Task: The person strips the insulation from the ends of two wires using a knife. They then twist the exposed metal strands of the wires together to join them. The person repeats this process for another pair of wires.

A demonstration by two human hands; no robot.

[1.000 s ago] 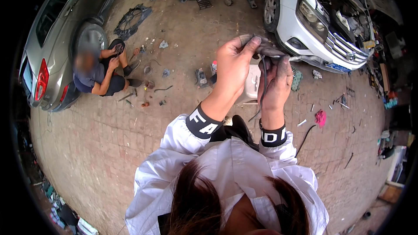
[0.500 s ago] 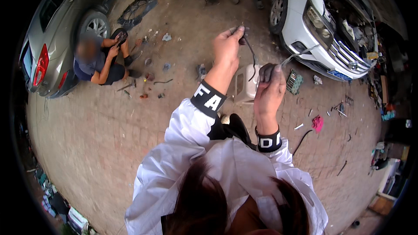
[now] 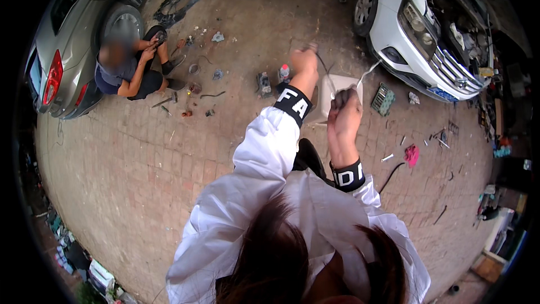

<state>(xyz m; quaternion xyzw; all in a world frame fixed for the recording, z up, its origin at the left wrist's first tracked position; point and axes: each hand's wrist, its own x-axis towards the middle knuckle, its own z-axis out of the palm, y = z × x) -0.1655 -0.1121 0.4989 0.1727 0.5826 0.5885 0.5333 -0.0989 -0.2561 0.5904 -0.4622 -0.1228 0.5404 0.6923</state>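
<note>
My left hand [image 3: 305,59], smeared by motion, is closed on one end of a thin dark cable [image 3: 328,72]. The cable curves down to my right hand [image 3: 346,110], where its lower end is hard to make out. In my right fist is a pale, twisted flexible strip [image 3: 369,70], its free part sticking up and to the right. The fingertips of both hands look blackened. Beneath them a cream plastic box [image 3: 320,114] stands on the ground, partly covered by my right hand.
A white car [image 3: 405,56] with its hood up is at right, a grey car [image 3: 76,73] at left. A person [image 3: 126,70] sits by its wheel. Around lie a green tool case [image 3: 383,100], a pink cloth [image 3: 412,156], a wrench [image 3: 387,158], a red-capped bottle [image 3: 284,72] and loose parts.
My left hand has moved right and slightly down, closer to my right hand. My right hand has dropped slightly, still gripping the strip. The red-capped bottle has come into sight.
</note>
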